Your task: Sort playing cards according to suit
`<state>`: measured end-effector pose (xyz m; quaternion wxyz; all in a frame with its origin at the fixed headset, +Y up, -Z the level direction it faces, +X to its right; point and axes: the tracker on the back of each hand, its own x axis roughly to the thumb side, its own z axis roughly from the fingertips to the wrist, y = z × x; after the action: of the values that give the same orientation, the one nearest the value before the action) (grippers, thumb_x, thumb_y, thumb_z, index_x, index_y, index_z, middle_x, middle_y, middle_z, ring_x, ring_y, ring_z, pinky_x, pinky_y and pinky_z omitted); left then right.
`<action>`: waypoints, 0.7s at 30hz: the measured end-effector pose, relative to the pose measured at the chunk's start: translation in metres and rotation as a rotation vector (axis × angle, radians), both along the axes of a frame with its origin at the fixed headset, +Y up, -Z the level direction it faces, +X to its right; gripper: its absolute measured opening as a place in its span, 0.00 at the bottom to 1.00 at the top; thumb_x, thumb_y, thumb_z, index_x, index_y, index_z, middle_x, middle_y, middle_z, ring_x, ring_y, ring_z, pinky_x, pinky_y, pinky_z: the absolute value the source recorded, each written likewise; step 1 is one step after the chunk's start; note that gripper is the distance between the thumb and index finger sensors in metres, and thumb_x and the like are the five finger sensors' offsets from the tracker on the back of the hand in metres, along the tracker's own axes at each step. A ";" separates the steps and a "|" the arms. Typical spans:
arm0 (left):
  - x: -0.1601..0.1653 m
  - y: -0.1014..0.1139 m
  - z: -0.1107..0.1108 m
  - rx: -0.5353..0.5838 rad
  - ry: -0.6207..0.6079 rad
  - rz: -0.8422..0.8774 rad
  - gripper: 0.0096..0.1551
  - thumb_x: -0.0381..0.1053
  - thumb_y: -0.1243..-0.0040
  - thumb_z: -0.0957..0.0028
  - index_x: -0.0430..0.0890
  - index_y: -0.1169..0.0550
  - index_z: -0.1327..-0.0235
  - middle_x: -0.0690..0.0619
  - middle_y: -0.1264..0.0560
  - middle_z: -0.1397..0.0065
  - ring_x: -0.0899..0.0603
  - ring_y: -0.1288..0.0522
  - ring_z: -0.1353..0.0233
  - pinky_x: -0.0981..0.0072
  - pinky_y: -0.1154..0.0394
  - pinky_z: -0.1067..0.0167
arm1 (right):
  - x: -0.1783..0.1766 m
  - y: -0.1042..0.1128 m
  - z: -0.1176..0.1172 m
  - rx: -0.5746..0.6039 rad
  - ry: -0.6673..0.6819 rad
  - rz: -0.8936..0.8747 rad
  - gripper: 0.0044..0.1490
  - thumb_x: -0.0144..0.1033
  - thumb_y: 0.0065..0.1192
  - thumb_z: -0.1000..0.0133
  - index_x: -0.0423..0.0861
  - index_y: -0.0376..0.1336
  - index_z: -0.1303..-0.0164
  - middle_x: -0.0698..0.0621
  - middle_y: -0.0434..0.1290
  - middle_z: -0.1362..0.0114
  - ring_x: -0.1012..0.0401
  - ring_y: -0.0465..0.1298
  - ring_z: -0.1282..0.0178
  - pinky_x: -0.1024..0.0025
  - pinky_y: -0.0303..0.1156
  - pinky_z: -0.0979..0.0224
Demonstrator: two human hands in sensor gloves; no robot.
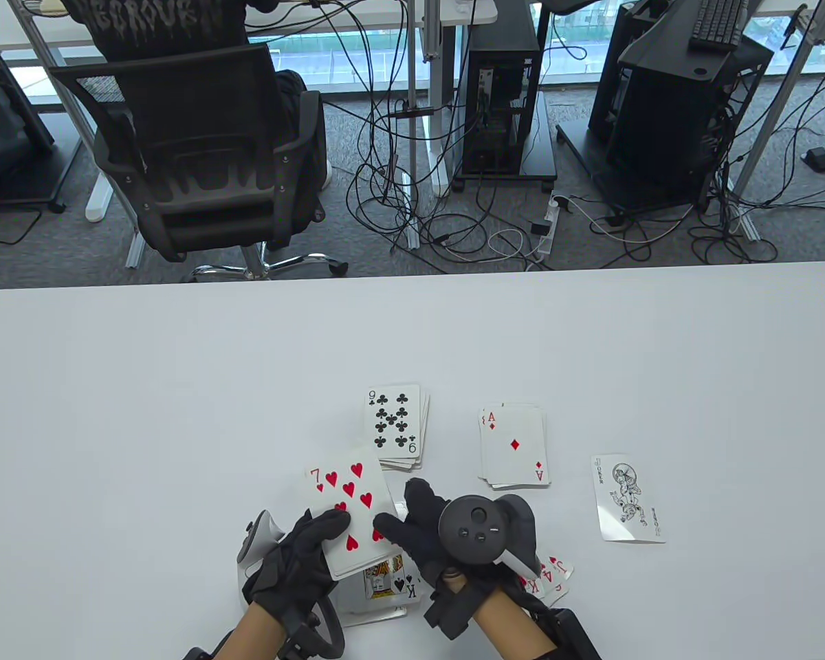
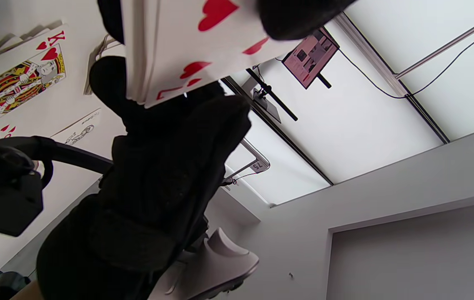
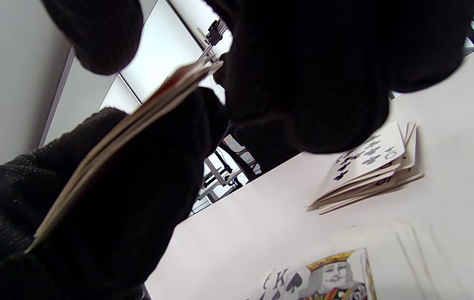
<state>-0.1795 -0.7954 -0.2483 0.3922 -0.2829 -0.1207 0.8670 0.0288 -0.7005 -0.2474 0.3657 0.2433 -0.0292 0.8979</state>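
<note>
At the table's near edge, the left hand (image 1: 295, 557) grips the unsorted deck (image 1: 354, 522) face up, the seven of hearts on top, so each suit reads before dealing. The right hand (image 1: 430, 526) has thumb and fingers at the deck's right edge; whether they pinch the top card cannot be told. Sorted piles lie beyond: clubs pile (image 1: 397, 426), diamonds pile (image 1: 514, 445), spades pile (image 1: 385, 584) beneath the deck, hearts pile (image 1: 550, 577) under the right wrist, joker (image 1: 628, 498) apart.

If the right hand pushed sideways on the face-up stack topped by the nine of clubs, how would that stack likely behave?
The stack of white cards topped by the nine of clubs already lies fanned, edges stepped in the right wrist view, so it would probably shear and spread rather than move together. The smooth white table likely lets cards slide easily. Being thin and flat, they should neither roll nor tip.
</note>
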 end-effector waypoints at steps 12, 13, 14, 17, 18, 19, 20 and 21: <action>0.002 0.000 0.000 0.044 -0.040 -0.034 0.28 0.54 0.52 0.33 0.56 0.45 0.22 0.55 0.39 0.20 0.45 0.31 0.24 0.53 0.33 0.28 | -0.004 -0.015 0.011 0.100 -0.070 -0.011 0.47 0.49 0.63 0.46 0.19 0.57 0.43 0.45 0.76 0.60 0.47 0.80 0.63 0.43 0.75 0.49; 0.002 0.000 -0.001 0.049 -0.043 -0.038 0.28 0.54 0.52 0.33 0.56 0.45 0.22 0.55 0.39 0.20 0.45 0.31 0.24 0.52 0.33 0.28 | -0.003 -0.016 0.011 0.090 -0.077 -0.050 0.44 0.47 0.63 0.46 0.19 0.58 0.45 0.46 0.76 0.62 0.48 0.81 0.64 0.44 0.76 0.50; 0.002 0.000 -0.001 0.051 -0.045 -0.040 0.28 0.54 0.52 0.33 0.56 0.45 0.22 0.55 0.39 0.20 0.45 0.31 0.24 0.53 0.33 0.28 | -0.002 -0.018 0.010 0.075 -0.083 -0.080 0.42 0.45 0.63 0.46 0.20 0.60 0.46 0.46 0.77 0.63 0.49 0.81 0.66 0.46 0.77 0.51; 0.003 -0.001 0.000 0.050 -0.060 -0.043 0.29 0.54 0.51 0.33 0.56 0.45 0.22 0.54 0.39 0.20 0.45 0.31 0.25 0.52 0.33 0.28 | 0.002 -0.024 0.009 -0.006 -0.100 -0.210 0.34 0.40 0.63 0.45 0.21 0.64 0.51 0.49 0.78 0.68 0.52 0.82 0.70 0.49 0.78 0.54; 0.003 -0.002 0.000 0.048 -0.067 -0.039 0.29 0.54 0.51 0.33 0.56 0.45 0.22 0.54 0.39 0.20 0.45 0.30 0.25 0.52 0.32 0.28 | 0.005 -0.026 0.008 -0.031 -0.104 -0.257 0.31 0.38 0.62 0.44 0.22 0.64 0.53 0.49 0.78 0.69 0.52 0.82 0.71 0.49 0.79 0.55; 0.004 -0.002 0.000 0.047 -0.070 -0.034 0.29 0.54 0.51 0.33 0.55 0.45 0.22 0.54 0.39 0.20 0.45 0.30 0.25 0.52 0.32 0.28 | 0.006 -0.027 0.008 -0.040 -0.105 -0.278 0.29 0.36 0.60 0.43 0.22 0.65 0.54 0.49 0.78 0.70 0.53 0.82 0.72 0.50 0.79 0.55; 0.005 -0.003 0.000 0.045 -0.074 -0.026 0.29 0.54 0.51 0.33 0.55 0.45 0.22 0.54 0.39 0.20 0.44 0.30 0.25 0.52 0.32 0.28 | 0.008 -0.028 0.007 -0.047 -0.109 -0.302 0.27 0.35 0.59 0.42 0.22 0.65 0.54 0.49 0.79 0.70 0.53 0.83 0.73 0.50 0.79 0.56; 0.005 -0.003 0.000 0.046 -0.074 -0.025 0.29 0.54 0.51 0.33 0.55 0.45 0.22 0.54 0.39 0.20 0.44 0.31 0.25 0.52 0.32 0.28 | 0.009 -0.028 0.007 -0.046 -0.114 -0.311 0.26 0.34 0.58 0.42 0.22 0.66 0.55 0.49 0.79 0.71 0.53 0.83 0.73 0.50 0.79 0.56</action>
<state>-0.1746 -0.7981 -0.2488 0.4044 -0.3072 -0.1515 0.8480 0.0378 -0.7288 -0.2403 0.5034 0.1758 -0.0664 0.8434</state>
